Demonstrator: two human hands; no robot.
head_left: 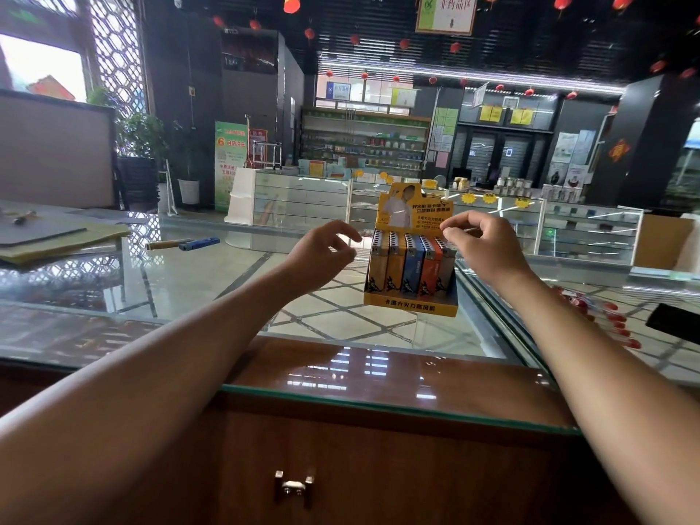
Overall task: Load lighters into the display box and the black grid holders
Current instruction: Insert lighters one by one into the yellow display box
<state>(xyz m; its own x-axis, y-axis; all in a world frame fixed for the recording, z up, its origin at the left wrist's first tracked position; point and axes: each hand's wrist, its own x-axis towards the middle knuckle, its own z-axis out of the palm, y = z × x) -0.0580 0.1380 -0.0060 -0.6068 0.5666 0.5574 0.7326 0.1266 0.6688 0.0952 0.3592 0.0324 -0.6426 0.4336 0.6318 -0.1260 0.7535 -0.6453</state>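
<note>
Observed: a yellow cardboard display box (pixel 411 302) with a printed header card stands upright on the glass-topped table (pixel 189 276), a little right of centre and back from the brown wooden near edge. The box carries a full front row of upright plastic lighters (pixel 413 267) with metal heads, coloured amber, yellow, blue, orange and grey from left to right. More heads show in rows behind them.

My left hand (pixel 326 255) hangs just beside the left wall of the box, apart from it. Its fingers are loosely curled and it holds nothing.

My right hand (pixel 478 236) is raised at the right end of the row. Its thumb and forefinger are drawn together right at the lighter heads and the other fingers are curled. I cannot tell whether they pinch a lighter or only meet above it.

Elsewhere on the table: a blue bar-shaped item (pixel 199 243) lies flat well to the left, next to a tan one. A flat grey board (pixel 41 233) rests on yellowish sheets at the far left. A black flat object (pixel 676 323) sits at the right edge, near blurred red-tipped pieces. A metal drawer handle (pixel 293 486) shows on the wooden front below.
</note>
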